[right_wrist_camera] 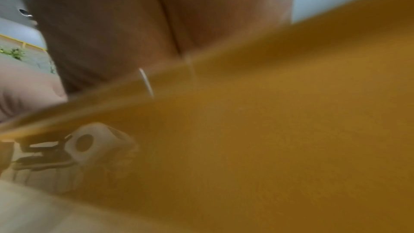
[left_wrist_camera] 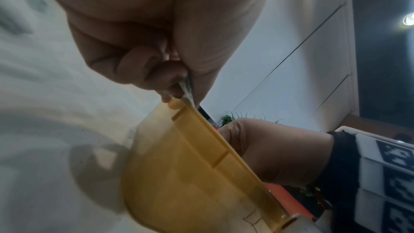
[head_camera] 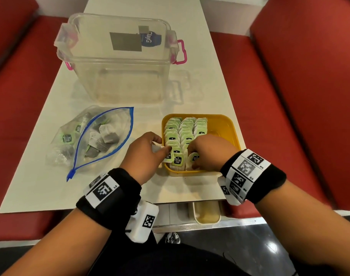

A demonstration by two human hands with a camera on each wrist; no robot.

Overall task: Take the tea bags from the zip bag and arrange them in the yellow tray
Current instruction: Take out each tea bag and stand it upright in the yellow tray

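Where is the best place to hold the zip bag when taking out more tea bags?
Probably hold the zip bag at its blue zipper rim, coming from the right, tray side. It lies flat with the mouth gaping that way, so fingers can pinch the upper lip without squeezing the tea bags inside.

We read "ClayG" on the clear box's blue label (head_camera: 150, 39) beyond both hands; "L5" on the left wristband marker (head_camera: 102, 191).

The yellow tray (head_camera: 225, 124) held three rows of upright green-tagged tea bags (head_camera: 185, 129), while the open, blue-zippered zip bag (head_camera: 118, 140), containing loose bags, lay just beside it.
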